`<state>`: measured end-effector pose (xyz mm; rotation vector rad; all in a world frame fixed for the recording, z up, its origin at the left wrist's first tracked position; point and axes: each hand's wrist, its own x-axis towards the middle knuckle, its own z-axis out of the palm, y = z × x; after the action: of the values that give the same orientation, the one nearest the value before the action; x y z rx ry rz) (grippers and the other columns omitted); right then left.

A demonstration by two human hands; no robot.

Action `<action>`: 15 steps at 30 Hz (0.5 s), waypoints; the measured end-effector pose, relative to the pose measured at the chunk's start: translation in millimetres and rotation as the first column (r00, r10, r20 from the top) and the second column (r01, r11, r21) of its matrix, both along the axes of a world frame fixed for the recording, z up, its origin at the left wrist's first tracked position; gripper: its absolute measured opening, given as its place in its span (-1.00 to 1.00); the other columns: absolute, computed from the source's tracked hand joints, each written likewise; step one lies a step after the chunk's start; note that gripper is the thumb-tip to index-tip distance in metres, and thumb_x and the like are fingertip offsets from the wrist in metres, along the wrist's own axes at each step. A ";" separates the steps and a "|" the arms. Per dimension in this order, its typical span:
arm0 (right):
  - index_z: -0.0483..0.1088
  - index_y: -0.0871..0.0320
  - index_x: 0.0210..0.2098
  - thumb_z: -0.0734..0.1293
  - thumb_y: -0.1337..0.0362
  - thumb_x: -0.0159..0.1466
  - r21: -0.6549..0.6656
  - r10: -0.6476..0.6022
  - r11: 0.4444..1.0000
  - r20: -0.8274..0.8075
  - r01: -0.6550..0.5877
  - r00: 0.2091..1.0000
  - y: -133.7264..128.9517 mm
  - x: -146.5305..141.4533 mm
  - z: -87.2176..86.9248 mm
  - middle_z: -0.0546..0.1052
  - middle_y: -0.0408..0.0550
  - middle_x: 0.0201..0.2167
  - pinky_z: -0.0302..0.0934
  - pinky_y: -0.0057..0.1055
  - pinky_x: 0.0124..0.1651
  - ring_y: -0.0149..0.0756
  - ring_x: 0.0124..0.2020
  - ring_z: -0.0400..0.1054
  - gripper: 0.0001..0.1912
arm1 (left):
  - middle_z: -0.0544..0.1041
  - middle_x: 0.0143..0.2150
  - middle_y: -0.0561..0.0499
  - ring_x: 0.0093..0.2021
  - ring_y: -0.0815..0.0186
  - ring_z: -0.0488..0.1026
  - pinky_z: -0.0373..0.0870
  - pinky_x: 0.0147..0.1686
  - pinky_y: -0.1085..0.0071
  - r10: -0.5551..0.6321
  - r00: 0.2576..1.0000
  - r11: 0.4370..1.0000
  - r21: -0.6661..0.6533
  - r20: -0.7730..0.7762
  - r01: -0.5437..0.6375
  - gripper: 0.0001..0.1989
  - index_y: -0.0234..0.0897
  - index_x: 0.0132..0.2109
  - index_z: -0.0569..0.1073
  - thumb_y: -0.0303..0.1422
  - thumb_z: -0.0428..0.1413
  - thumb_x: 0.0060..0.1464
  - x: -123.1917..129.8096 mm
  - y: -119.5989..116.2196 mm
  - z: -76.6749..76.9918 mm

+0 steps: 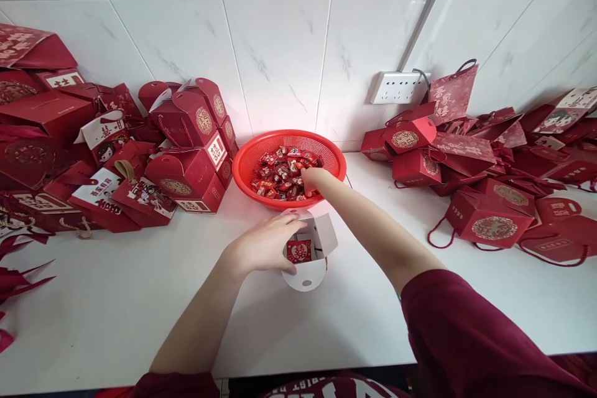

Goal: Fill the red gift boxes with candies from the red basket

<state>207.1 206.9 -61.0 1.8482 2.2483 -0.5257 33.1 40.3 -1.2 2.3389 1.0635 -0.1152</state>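
A red plastic basket (242,177) stands against the wall, with many red wrapped candies (281,173) inside. My right hand (311,179) reaches over its front rim into the candies; the fingers point down and their tips are partly hidden among the wrappers. In front of the basket sits an opened gift box (328,233), its white inner flaps spread. A red packet (299,251) with a white-gold emblem lies inside it. My left hand (270,242) rests around the box's left side, thumb and fingers apart along its edges.
Red gift boxes (186,177) are stacked on the left of the white table (289,336). More red boxes (497,217) lie piled on the right. A white power strip (400,87) is on the tiled wall, with a dark cable plugged in.
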 end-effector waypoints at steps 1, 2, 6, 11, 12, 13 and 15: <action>0.17 0.27 0.29 0.54 0.34 -0.08 0.015 -0.015 1.000 -0.042 0.015 0.999 1.8 4.9 0.0 0.51 0.25 0.02 0.37 -0.23 -0.03 0.03 -0.01 0.45 -0.03 | 0.17 0.41 -0.10 0.43 -0.03 0.03 0.14 0.30 0.12 -0.003 1.000 1.000 0.004 -0.010 0.003 -0.12 -0.12 0.30 0.27 -0.24 0.36 -0.21 0.1 -0.1 0.2; 0.19 0.25 0.27 0.53 0.34 -0.05 0.026 -0.035 0.999 -0.090 0.038 0.995 3.2 9.8 0.4 0.50 0.24 0.02 0.37 -0.25 -0.03 0.03 -0.01 0.44 -0.08 | 0.17 0.41 -0.09 0.43 -0.01 0.03 0.14 0.30 0.13 -0.008 1.000 1.000 0.007 -0.019 0.008 -0.12 -0.12 0.30 0.27 -0.24 0.36 -0.20 0.2 -0.3 0.6; 0.28 0.24 0.17 0.47 0.30 0.09 0.072 -0.091 0.990 -0.303 0.118 0.949 4.4 23.4 2.6 0.52 0.20 -0.01 0.41 -0.31 -0.14 -0.04 -0.09 0.47 -0.33 | 0.15 0.42 -0.08 0.44 0.03 0.00 0.14 0.31 0.15 -0.021 0.999 1.000 -0.003 -0.042 0.020 -0.14 -0.13 0.30 0.26 -0.25 0.34 -0.17 1.3 -0.9 3.0; 0.33 0.24 0.13 0.34 0.12 0.30 0.131 -0.076 0.977 -0.515 0.167 0.854 2.0 26.8 4.7 0.56 0.09 -0.08 0.42 -0.42 -0.28 -0.24 -0.25 0.49 -0.52 | 0.12 0.44 -0.08 0.45 0.03 -0.04 0.13 0.32 0.12 -0.002 0.999 1.000 -0.027 -0.033 0.001 -0.13 -0.12 0.31 0.27 -0.24 0.34 -0.18 0.6 -0.4 2.1; 0.37 0.24 0.09 0.30 0.10 0.34 0.140 -0.071 0.975 -0.531 0.170 0.845 1.9 26.2 5.5 0.57 0.07 -0.11 0.41 -0.42 -0.28 -0.25 -0.27 0.49 -0.56 | 0.12 0.44 -0.08 0.46 0.03 -0.05 0.12 0.32 0.11 -0.004 0.999 1.000 -0.031 -0.035 0.003 -0.13 -0.12 0.31 0.26 -0.24 0.34 -0.18 0.3 -0.1 1.7; 0.42 0.23 0.05 0.26 0.08 0.37 0.145 -0.070 0.974 -0.536 0.173 0.842 2.0 25.3 6.4 0.58 0.05 -0.14 0.41 -0.43 -0.28 -0.26 -0.29 0.49 -0.60 | 0.11 0.44 -0.08 0.46 0.04 -0.06 0.12 0.32 0.11 -0.006 0.999 0.999 -0.035 -0.037 0.004 -0.13 -0.12 0.31 0.26 -0.24 0.34 -0.18 0.0 0.2 1.4; 0.49 0.23 -0.07 0.18 0.09 0.42 0.152 -0.077 0.972 -0.519 0.180 0.851 2.0 22.5 8.1 0.59 0.05 -0.20 0.40 -0.41 -0.24 -0.24 -0.28 0.50 -0.62 | 0.11 0.44 -0.08 0.46 0.03 -0.06 0.14 0.32 0.11 -0.003 1.000 0.999 -0.041 -0.031 0.002 -0.12 -0.13 0.32 0.26 -0.23 0.34 -0.18 -0.4 0.6 1.2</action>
<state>229.5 209.0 -52.8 2.1751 2.5895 -0.9509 32.7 41.0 0.1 2.3090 1.0633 -0.1727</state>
